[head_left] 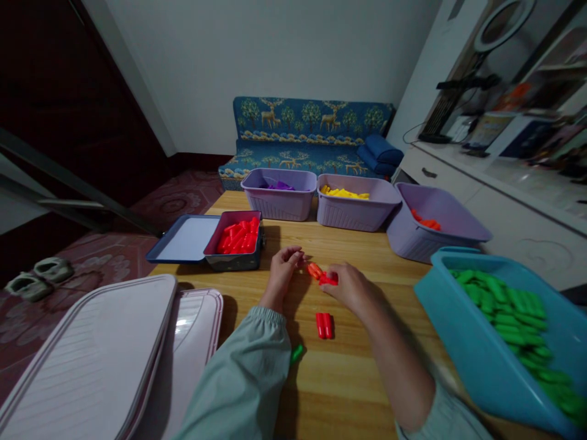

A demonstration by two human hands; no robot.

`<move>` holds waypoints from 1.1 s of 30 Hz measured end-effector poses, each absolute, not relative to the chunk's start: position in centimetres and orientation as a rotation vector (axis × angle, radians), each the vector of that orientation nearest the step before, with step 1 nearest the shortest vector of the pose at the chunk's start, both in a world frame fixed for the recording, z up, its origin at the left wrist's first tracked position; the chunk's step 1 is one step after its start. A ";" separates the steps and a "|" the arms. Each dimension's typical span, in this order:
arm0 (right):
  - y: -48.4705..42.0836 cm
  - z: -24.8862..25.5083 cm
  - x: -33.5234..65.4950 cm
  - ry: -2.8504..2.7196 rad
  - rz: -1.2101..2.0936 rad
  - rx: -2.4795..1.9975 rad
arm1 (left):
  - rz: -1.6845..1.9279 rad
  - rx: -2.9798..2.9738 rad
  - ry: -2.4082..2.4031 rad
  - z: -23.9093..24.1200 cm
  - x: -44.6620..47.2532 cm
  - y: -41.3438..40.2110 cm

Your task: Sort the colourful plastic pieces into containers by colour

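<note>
My right hand point(351, 286) pinches a small red plastic piece point(328, 279) just above the table. Touching or right beside that piece is an orange-red piece point(314, 271), in the gap between my hands. My left hand point(285, 267) has its thumb and fingertips drawn together close by; what they hold, if anything, cannot be made out. Nearer to me, two red tube-shaped pieces point(324, 326) lie side by side on the wooden table point(348, 379). A green piece point(296, 354) rests by my left sleeve, partly covered by it.
An open tin box point(233, 263) of red pieces stands left. Lilac bins hold purple point(279, 205), yellow point(353, 214) and orange-red point(440, 235) pieces along the back. A teal bin point(477, 342) with green pieces is at right. Pale lids point(101, 348) lie at front left.
</note>
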State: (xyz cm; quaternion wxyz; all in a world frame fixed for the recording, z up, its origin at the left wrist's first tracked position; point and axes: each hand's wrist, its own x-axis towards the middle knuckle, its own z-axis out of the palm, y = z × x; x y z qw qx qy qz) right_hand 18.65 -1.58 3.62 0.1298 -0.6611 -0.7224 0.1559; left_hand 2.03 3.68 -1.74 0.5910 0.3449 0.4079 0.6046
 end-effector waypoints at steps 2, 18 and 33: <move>-0.5 2.5 17.9 -1.997 0.494 -1.818 | 1.392 0.846 0.961 -1.7 2.0 3.7; 2.3 1.0 15.5 -1.441 0.775 -1.275 | 1.290 1.043 0.954 -0.6 2.0 3.2; 1.6 1.3 16.4 -1.746 0.461 -1.518 | 1.394 0.631 0.862 -0.2 1.2 3.3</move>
